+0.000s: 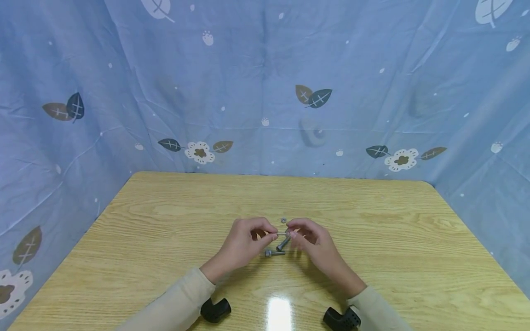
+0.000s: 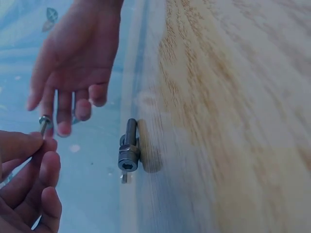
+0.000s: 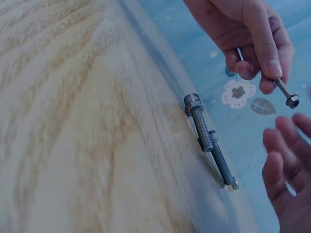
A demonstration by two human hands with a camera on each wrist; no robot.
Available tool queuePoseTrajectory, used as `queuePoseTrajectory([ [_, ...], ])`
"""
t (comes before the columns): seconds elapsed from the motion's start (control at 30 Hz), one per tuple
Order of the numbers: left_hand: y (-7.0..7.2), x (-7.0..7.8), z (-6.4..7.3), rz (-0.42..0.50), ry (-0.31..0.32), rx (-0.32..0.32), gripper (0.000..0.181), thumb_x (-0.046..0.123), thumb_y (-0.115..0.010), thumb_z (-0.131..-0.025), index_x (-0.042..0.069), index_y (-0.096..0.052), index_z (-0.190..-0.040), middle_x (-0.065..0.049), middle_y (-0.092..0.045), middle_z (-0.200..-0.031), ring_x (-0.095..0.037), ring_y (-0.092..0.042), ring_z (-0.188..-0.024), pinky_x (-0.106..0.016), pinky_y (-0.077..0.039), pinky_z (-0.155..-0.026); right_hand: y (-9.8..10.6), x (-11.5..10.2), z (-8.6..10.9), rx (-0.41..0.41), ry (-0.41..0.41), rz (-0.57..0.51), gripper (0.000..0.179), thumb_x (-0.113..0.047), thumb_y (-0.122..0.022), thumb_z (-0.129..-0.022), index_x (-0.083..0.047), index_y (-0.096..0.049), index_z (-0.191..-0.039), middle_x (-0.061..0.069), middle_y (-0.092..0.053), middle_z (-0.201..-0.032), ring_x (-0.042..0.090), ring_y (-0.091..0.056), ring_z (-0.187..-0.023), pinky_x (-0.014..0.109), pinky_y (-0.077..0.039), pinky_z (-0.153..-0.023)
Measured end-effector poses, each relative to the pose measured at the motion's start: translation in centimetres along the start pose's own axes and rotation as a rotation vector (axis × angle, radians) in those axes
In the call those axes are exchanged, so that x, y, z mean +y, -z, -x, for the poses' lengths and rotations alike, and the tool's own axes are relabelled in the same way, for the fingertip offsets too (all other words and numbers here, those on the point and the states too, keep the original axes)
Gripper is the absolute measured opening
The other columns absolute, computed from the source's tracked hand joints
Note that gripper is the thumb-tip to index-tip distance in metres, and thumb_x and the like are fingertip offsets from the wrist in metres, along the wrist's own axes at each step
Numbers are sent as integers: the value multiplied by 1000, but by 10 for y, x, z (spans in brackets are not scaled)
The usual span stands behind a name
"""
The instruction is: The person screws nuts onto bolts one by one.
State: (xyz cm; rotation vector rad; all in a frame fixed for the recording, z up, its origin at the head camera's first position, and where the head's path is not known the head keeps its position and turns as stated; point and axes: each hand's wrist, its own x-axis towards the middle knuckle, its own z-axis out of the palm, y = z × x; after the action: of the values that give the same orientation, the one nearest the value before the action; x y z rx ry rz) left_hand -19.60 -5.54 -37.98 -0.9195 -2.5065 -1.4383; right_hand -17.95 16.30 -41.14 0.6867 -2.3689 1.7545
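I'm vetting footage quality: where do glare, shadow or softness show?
Head view: a white glare patch on the table near the bottom edge, clear of the left hand and right hand, with soft shadows beneath them; left wrist view: dim and bluish, wood grain hazy; right wrist view: similar blue cast, the right hand's fingers soft, but threads on one lying bolt legible.

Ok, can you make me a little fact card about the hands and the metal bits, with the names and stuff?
Left hand: pinches a thin bolt
Right hand: beside the thin bolt's wider end; touching or not, hard to tell
Lying on the table: front bolt, back bolt
Small nut: on the table, beyond both lying bolts
Cloth: blue, with leaves and flowers, behind the table
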Motion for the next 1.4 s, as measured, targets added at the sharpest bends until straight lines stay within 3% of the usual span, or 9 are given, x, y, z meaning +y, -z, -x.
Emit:
queuePoseTrajectory([
  [0.13, 0, 0, 0, 0, 29, 9, 10, 15, -71, -89, 25, -74, -89, 11, -71, -85, -1, -61, -69, -22, -49, -57, 1, -1, 1, -3, 34, -5, 22, -5, -63, -93, -4, -62, -115, 13, -64, -108, 16, -63, -85, 29, -55, -67],
  [0.33, 0, 0, 0, 20, 32, -10, 6, 15, -71, -89, 18, -75, -92, 10, -71, -85, -2, -61, -69, -22, -50, -57, 0, -1, 1, 2, 14, 14, 16, -9, -64, -92, -4, -66, -107, 10, -67, -99, 9, -62, -81, 27, -54, -64],
  [0.53, 0, 0, 0, 36, 13, -24, 7, 17, -71, -89, 22, -75, -91, 9, -71, -85, -3, -61, -69, -22, -50, -57, 2, -3, 1, -36, -38, -12, 16, -13, -58, -97, -3, -68, -103, 13, -68, -93, 24, -64, -77, 33, -55, -67],
  [0.63, 0, 0, 0, 45, 2, -24, 8, 17, -70, -89, 24, -74, -91, 8, -72, -85, -3, -61, -69, -22, -50, -57, 1, -2, 0, -56, -21, -25, 19, -13, -53, -100, 0, -67, -99, 18, -66, -86, 30, -62, -74, 35, -55, -67],
  [0.73, 0, 0, 0, 43, 1, -8, 8, 16, -71, -89, 23, -74, -91, 8, -72, -85, -3, -61, -70, -22, -50, -57, 0, -2, -1, -43, -19, -5, 19, -13, -52, -100, -2, -66, -102, 17, -66, -89, 26, -62, -73, 34, -55, -65],
  [0.9, 1, 1, 0, 33, 15, 10, 10, 14, -71, -88, 24, -74, -90, 9, -71, -84, -2, -61, -70, -23, -50, -57, 0, -4, -1, 3, 7, 27, 21, -11, -63, -94, -4, -63, -113, 9, -66, -106, 13, -62, -84, 28, -54, -67],
  [1.17, 2, 1, 0, 52, 28, -11, 6, 18, -70, -89, 20, -75, -92, 10, -71, -86, -4, -62, -72, -23, -50, -59, -2, -4, -2, 15, 73, 38, 17, -7, -67, -90, -7, -66, -107, 9, -68, -101, 8, -62, -84, 27, -54, -66],
  [1.3, 2, 1, -1, 64, 57, -28, 7, 21, -69, -91, 23, -72, -96, 9, -71, -91, -5, -64, -75, -23, -51, -62, -3, -4, -3, 27, 88, 35, 16, -6, -67, -90, -6, -67, -105, 9, -68, -98, 8, -62, -83, 27, -54, -64],
  [1.4, 3, 2, -1, 108, 114, -43, 9, 25, -65, -94, 23, -68, -102, 3, -70, -93, -12, -66, -75, -24, -53, -63, -4, -5, -4, 41, 107, 37, 16, -4, -67, -89, -6, -68, -105, 9, -69, -96, 8, -62, -83, 27, -54, -64],
])
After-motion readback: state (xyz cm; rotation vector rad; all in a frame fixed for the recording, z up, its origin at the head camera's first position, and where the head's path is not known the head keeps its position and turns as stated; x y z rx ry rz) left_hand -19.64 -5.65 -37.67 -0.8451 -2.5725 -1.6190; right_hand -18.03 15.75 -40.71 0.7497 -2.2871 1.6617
